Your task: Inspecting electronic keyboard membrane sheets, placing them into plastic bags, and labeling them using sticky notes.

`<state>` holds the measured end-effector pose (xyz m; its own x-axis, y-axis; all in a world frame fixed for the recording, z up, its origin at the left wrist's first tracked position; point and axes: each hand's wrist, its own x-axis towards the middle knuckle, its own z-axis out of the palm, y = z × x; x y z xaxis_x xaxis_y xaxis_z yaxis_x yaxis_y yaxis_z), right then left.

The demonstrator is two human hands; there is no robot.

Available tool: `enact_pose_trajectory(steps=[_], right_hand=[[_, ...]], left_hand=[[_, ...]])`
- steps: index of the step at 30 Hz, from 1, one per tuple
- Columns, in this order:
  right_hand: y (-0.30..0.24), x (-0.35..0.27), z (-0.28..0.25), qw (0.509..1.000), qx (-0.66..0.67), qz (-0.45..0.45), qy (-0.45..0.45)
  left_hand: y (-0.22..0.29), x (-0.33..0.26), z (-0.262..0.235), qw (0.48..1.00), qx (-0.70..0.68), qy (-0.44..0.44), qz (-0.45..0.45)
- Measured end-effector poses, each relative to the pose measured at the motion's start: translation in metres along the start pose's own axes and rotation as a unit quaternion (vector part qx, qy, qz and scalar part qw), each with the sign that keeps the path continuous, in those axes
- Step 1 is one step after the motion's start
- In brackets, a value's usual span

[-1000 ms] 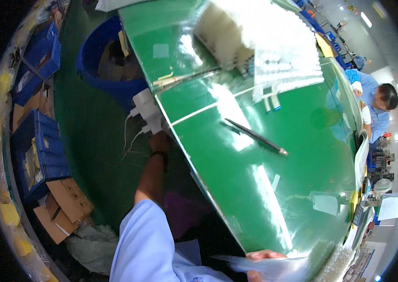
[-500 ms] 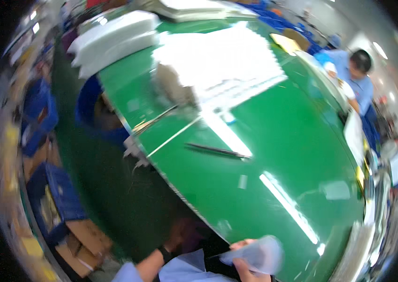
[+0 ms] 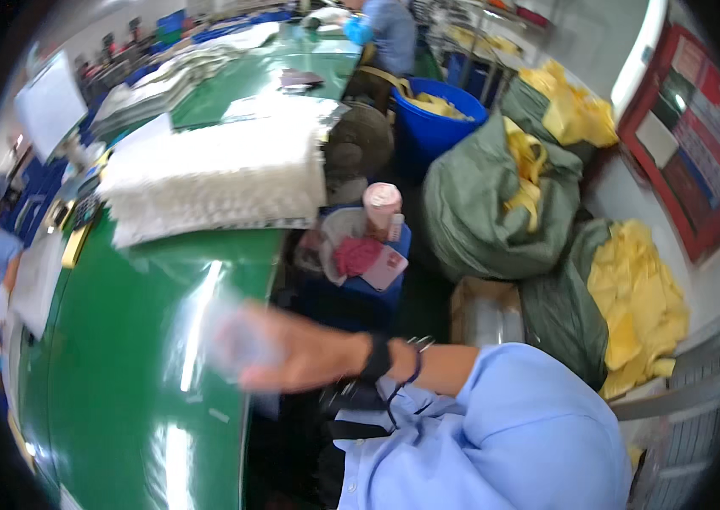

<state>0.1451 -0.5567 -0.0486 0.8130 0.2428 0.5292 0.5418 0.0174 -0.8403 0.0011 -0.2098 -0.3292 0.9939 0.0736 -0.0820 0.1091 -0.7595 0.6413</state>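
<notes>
My right hand (image 3: 292, 348) reaches left from the blue sleeve, with a black band and a bracelet at its wrist. Its fingers are closed round a translucent plastic cup-shaped piece (image 3: 241, 340), which motion smears. Both are above the near edge of the green table (image 3: 113, 340). The piece's exact kind is too blurred to make out. My left hand is out of view.
A thick stack of white sheets (image 3: 215, 178) lies on the table. Beyond its edge, a blue stool (image 3: 394, 293) bears a pink cup (image 3: 383, 200) and a phone (image 3: 385, 268). Green sacks (image 3: 496, 204), yellow material (image 3: 636, 297) and a blue bin (image 3: 436, 127) stand to the right.
The view has swung right, from the table's left side to the sacks. My right hand has moved from the lower edge to mid-view, still holding the translucent piece. My left arm has left the view.
</notes>
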Motion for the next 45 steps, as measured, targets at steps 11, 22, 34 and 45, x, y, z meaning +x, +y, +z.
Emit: enact_pose_trajectory(steps=[11, 22, 34, 45], right_hand=[[-0.025, -0.327, -0.262, 0.595, -0.445, 0.148, 0.653], [0.104, -0.571, -0.199, 0.342, -0.526, 0.532, 0.569], [0.152, -0.623, -0.258, 0.379, -0.46, 0.488, 0.637], [0.115, -0.167, -0.096, 0.966, -0.136, 0.22, -0.016]], left_hand=[[-0.02, 0.035, -0.005, 0.992, 0.054, -0.096, 0.061], [-0.083, 0.033, -0.028, 0.988, 0.072, -0.126, 0.059], [-0.171, 0.02, -0.035, 0.984, 0.048, -0.14, 0.1], [0.113, -0.078, -0.043, 0.977, 0.155, -0.095, -0.108]])
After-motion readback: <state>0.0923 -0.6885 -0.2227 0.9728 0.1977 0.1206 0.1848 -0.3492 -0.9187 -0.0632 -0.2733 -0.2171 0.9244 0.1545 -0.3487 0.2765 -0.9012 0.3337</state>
